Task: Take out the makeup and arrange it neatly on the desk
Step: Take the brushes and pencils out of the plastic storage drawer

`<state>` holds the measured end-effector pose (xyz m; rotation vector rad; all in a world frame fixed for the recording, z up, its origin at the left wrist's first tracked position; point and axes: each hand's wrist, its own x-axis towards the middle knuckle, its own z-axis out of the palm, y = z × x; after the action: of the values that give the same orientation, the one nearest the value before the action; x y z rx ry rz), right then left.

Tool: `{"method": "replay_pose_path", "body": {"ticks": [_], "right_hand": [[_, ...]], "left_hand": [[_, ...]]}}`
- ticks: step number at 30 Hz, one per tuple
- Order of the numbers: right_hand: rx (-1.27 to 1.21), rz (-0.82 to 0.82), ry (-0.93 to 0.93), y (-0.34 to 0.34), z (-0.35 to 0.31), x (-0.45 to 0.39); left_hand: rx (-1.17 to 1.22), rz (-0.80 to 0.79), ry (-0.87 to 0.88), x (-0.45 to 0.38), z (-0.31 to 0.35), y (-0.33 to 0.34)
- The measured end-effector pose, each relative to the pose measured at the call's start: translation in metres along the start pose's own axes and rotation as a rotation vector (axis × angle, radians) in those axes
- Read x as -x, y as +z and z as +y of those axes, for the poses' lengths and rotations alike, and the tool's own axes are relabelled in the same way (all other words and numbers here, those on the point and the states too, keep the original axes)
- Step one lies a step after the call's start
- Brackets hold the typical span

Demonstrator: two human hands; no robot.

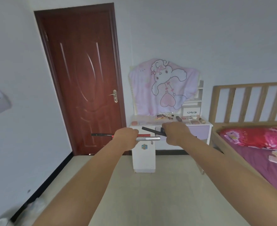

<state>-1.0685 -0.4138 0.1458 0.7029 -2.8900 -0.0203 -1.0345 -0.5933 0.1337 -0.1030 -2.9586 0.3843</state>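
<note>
between outstretched arms, left hand (126,136) grips light, slippery silver and red tubes (148,138) mid-length; right hand (175,131) pinches a stiff black pencil (151,130).

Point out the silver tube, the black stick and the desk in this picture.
silver tube (148,138): head view, middle of its barrel.
black stick (151,130): head view, bare shaft left of the right hand.
desk (208,124): head view, right front edge.

Two bare forearms enter from about 7 and 5 o'clock, no sleeves, watches or bands visible on either. The left hand (126,136) and right hand (177,132) wear no gloves. No rings can be made out.
</note>
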Motion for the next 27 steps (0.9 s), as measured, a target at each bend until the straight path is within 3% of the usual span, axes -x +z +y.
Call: {"method": "replay_pose_path", "body": {"ticks": [16, 27], "right_hand": [[-0.032, -0.022, 0.017, 0.105, 0.177, -0.406], [-0.116, -0.149, 0.076, 0.212, 0.278, -0.664]], "left_hand": [[-0.019, -0.089, -0.017, -0.438, -0.057, 0.101], [0.027, -0.178, -0.071, -0.700, -0.122, 0.230]]}}
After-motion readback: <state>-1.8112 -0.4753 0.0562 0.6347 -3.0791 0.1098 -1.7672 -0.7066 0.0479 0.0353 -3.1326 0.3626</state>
